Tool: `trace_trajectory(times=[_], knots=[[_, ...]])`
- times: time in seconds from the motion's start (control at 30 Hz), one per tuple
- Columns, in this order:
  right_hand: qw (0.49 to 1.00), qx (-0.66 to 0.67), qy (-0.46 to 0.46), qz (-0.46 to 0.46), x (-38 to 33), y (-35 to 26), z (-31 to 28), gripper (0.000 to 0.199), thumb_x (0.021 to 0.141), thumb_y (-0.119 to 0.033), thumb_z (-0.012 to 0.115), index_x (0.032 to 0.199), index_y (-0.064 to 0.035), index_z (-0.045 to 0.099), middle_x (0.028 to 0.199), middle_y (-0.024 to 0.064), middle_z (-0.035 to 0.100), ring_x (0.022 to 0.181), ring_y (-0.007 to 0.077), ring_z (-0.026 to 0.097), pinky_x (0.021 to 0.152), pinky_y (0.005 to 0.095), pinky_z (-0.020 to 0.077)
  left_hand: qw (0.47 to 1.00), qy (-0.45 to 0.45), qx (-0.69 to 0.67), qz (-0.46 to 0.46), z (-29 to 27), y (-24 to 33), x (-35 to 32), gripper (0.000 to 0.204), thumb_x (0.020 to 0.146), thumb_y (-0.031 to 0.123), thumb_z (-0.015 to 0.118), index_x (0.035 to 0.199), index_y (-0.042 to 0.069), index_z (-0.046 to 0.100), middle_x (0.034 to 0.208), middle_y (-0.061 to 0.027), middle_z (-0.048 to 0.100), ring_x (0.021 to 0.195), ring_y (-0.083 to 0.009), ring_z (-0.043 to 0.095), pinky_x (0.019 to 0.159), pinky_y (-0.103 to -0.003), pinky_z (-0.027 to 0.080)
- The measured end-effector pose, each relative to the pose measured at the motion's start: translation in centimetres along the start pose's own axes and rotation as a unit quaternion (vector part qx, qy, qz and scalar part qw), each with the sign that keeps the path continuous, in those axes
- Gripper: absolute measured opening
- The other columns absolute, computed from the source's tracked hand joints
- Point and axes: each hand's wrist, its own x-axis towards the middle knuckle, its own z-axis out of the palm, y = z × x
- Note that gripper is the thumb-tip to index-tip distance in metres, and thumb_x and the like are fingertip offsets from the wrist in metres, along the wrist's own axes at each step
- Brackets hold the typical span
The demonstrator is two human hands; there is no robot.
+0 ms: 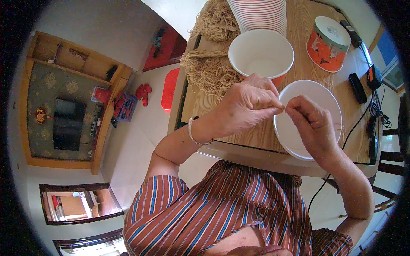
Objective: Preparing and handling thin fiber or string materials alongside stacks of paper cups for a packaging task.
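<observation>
Above the near edge of the desk [273, 141], a short bit of tan string [283, 108] is pinched between the two hands, over the rim of a white lid [294, 132] that lies flat at that edge; the string is thin and pale brown, and only a small piece of it shows between the fingertips. The left hand [245, 106] has its grip closed, thumb and forefinger tight on the string's left end; the right hand [314, 126] has its grip closed too, fingertips nipping the right end, with a loose loop of the same string trailing by its wrist. Just behind the hands stands an open white paper bowl [261, 55] with an orange side; behind that, at the far edge, a tall stack of bowls [258, 15]; a lidded orange bowl [328, 44] stands toward the far right corner. A heap of tan strings [209, 70] lies along the left edge. Black cables and chargers [363, 85] run down the right edge. The desk is light wood; the floor [136, 141] is pale tile, with a red stool [170, 89] beside the desk and a wooden cabinet [64, 102] with a dark screen against the wall.
</observation>
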Motion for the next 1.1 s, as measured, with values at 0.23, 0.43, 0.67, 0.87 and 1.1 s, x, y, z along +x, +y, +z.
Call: trace_trajectory(times=[0.23, 0.43, 0.67, 0.87, 1.1], knots=[[0.996, -0.082, -0.007, 0.017, 0.1, -0.9, 0.0, 0.006, 0.090, -0.012, 0.060, 0.090, -0.0058, 0.057, 0.072, 0.0174, 0.062, 0.067, 0.0361, 0.064, 0.058, 0.0408, 0.0494, 0.997, 0.043, 0.055, 0.023, 0.4, 0.1, 0.1, 0.016, 0.074, 0.002, 0.073, 0.089, 0.008, 0.073, 0.088, -0.0046, 0.065, 0.091, -0.0191, 0.058, 0.082, -0.031, 0.048], [0.995, -0.091, 0.015, -0.036, -0.1, 0.1, 0.2, 0.005, 0.089, -0.011, 0.061, 0.091, -0.0069, 0.058, 0.073, 0.0178, 0.062, 0.066, 0.0335, 0.065, 0.058, 0.0394, 0.0502, 0.999, 0.022, 0.045, 0.018, 0.4, 0.2, 0.2, 0.013, 0.075, 0.004, 0.074, 0.088, 0.008, 0.073, 0.088, -0.0043, 0.065, 0.091, -0.0192, 0.058, 0.083, -0.032, 0.048], [0.983, 0.112, 0.000, 0.147, 0.6, -0.3, -0.1, 0.007, 0.088, -0.011, 0.063, 0.088, -0.0032, 0.063, 0.071, 0.0024, 0.062, 0.057, 0.0090, 0.056, 0.049, 0.0250, 0.0448, 0.995, 0.023, 0.091, 0.046, 0.7, -0.2, 0.1, 0.013, 0.075, 0.004, 0.073, 0.088, 0.006, 0.072, 0.088, -0.0054, 0.064, 0.088, -0.0196, 0.057, 0.083, -0.033, 0.047], [0.919, 0.233, -0.019, 0.317, 0.9, 0.7, -1.0, 0.012, 0.086, -0.017, 0.066, 0.088, -0.0055, 0.064, 0.067, -0.0028, 0.054, 0.045, 0.0041, 0.042, 0.037, 0.0210, 0.0299, 0.994, 0.066, 0.088, 0.020, 1.1, -1.6, -1.0, 0.011, 0.080, 0.000, 0.066, 0.090, 0.003, 0.069, 0.090, -0.0071, 0.064, 0.089, -0.0187, 0.061, 0.082, -0.030, 0.049], [0.895, 0.270, -0.033, 0.353, 1.2, 0.9, -0.2, 0.010, 0.086, -0.016, 0.067, 0.087, -0.0112, 0.058, 0.059, -0.0093, 0.038, 0.045, 0.0006, 0.032, 0.040, 0.0187, 0.0235, 0.977, 0.058, -0.078, -0.188, 3.6, -2.5, -3.2, 0.026, 0.087, 0.004, 0.061, 0.112, 0.001, 0.057, 0.102, -0.0074, 0.066, 0.099, -0.0133, 0.061, 0.086, -0.028, 0.049]])
